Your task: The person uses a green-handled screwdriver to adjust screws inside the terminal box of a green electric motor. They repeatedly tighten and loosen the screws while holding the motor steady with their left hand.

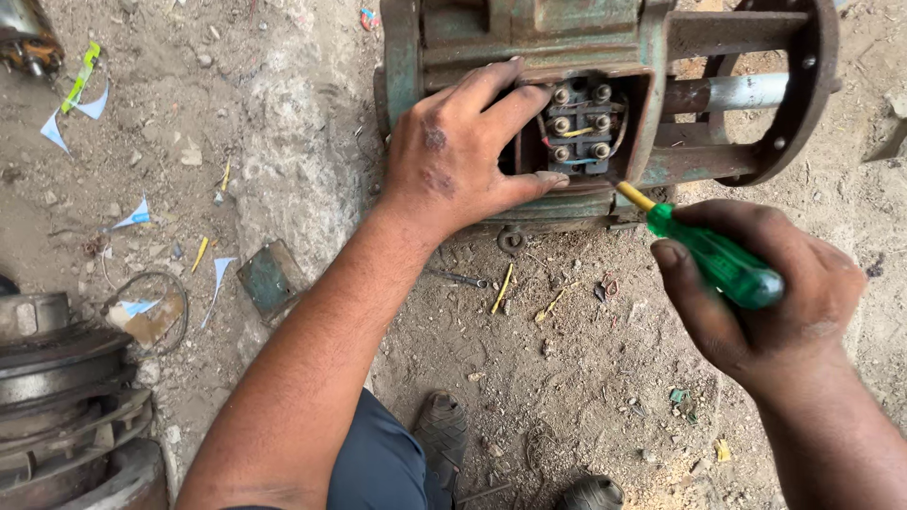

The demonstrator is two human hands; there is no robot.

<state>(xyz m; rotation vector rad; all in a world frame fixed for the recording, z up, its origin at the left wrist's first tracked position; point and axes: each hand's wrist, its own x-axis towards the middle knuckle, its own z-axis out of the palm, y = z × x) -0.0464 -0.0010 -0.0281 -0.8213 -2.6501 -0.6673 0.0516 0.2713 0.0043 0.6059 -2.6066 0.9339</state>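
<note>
Two bare hands work at a green motor (529,38) lying on dusty ground (312,142). The left hand (458,151) rests on the edge of the motor's open terminal box (581,123), fingers spread and slightly curled, fingertips touching the box rim beside the studs; it grips nothing. Six round studs sit in two columns inside the box, with thin coloured wires looped among them. The right hand (765,293) is clamped around a screwdriver (713,255) with a green handle and a yellow collar, tip aimed up-left toward the box's lower right corner, just short of it. A rusty shaft (727,93) with a bright stretch runs out through the motor's round end frame (803,94) at the right.

Scattered on the ground left of the motor lie pale blue and yellow scraps (80,99), with no label showing, and a flat green plate (267,279). Stacked rusty discs (57,378) fill the lower left corner. A dark shoe (439,434) shows at the bottom.
</note>
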